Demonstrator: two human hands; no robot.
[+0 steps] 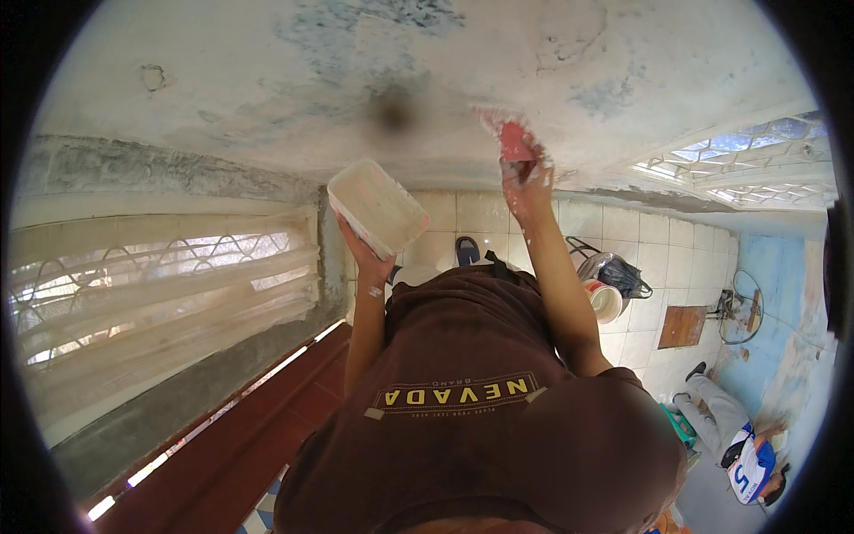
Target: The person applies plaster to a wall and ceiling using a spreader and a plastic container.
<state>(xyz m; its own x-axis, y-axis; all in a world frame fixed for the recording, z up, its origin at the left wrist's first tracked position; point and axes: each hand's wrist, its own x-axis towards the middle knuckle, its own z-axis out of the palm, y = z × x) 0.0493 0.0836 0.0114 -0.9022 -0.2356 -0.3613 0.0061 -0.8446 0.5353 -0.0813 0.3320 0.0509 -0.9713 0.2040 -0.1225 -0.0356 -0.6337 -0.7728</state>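
Observation:
My left hand (pixel 365 249) grips a shallow, rectangular whitish container (pixel 379 206) with pinkish smears, held tilted at chest height. My right hand (pixel 529 189) is raised near the patchy white wall (pixel 587 98) and closed on a red scraper (pixel 516 139), caked with white paste on its blade and edges. White specks dot my right hand and forearm. Whether the blade touches the wall cannot be told. My feet in dark sandals (pixel 466 252) stand on pale floor tiles (pixel 578 218) below.
A grilled window with sheer curtain (pixel 160 285) is on the left, above reddish-brown boards (pixel 231 454). Another window (pixel 738 151) is at upper right. A bucket (pixel 605 303) and dark bag (pixel 623 276) sit on the floor to my right. Another person (pixel 738 454) is at lower right.

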